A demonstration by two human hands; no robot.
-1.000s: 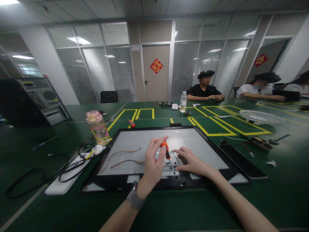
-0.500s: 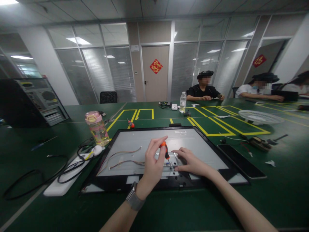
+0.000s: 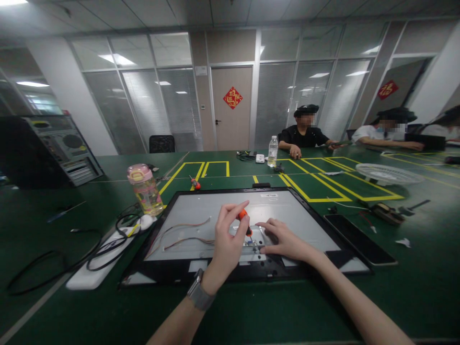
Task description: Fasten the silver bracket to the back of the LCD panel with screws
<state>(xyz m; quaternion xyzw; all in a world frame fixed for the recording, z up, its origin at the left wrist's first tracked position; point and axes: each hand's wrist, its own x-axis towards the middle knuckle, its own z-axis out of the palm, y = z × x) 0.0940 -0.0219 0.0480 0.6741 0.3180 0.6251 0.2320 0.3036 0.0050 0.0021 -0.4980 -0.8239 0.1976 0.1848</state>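
A monitor panel (image 3: 287, 211) lies face down on the green table, its grey metal back up inside a black frame. My left hand (image 3: 225, 244) pinches an orange-handled screwdriver (image 3: 245, 219), held upright with its tip on a small metal board (image 3: 253, 244) near the panel's front edge. My right hand (image 3: 282, 238) rests beside that board, fingers spread flat and pressing on it. Thin coloured wires (image 3: 179, 232) run across the panel's left half.
A pink bottle (image 3: 144, 189), black cables (image 3: 97, 251) and a white strip lie to the left. A black phone (image 3: 361, 238) and tools lie to the right, a fan grille (image 3: 390, 173) beyond. A computer case (image 3: 46, 151) stands far left. Several people sit across the table.
My left fingers have shifted slightly on the screwdriver handle. A person across the table has moved a hand out onto the table. My right hand stays put.
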